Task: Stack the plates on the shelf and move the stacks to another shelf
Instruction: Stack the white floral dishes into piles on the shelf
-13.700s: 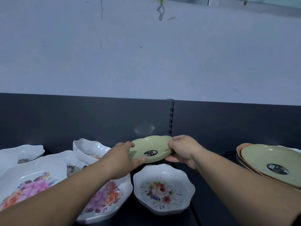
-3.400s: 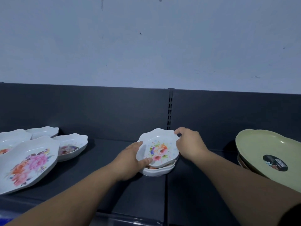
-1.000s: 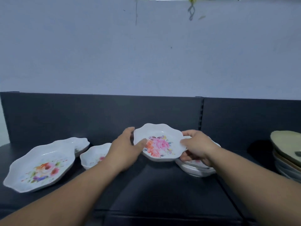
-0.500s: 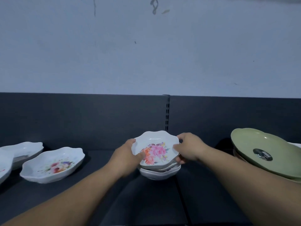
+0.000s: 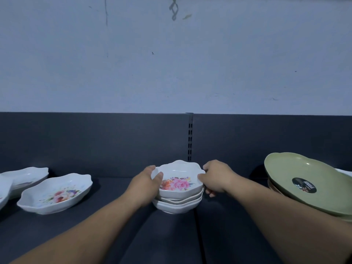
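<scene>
a: where do we put the top plate (image 5: 179, 180)?
b: centre of the dark shelf (image 5: 114, 235), on a stack (image 5: 177, 203) of the same white scalloped plates, right at the seam where two shelf boards meet. we see it nested in the stack, rim just above the others.
a: axis?
b: long axis runs left to right, hand to hand. hollow faces up, pink flower print toward us.
a: hands?
b: left hand (image 5: 146, 184) grips the left rim, thumb hooked over the edge into the hollow, other fingers hidden behind the plate, we can't tell their spread. right hand (image 5: 217, 178) grips the right rim, fingers curled together round it, tips reaching down beside the stack's edge.
a: rest?
b: a floral plate (image 5: 55, 193) lies flat well to the left, a second white plate (image 5: 26, 175) behind it. a green plate (image 5: 304, 180) with a dark sticker sits tilted on a pile at right, well apart from the stack. the slotted upright (image 5: 190, 138) in the back panel (image 5: 95, 141) stands right behind the stack.
</scene>
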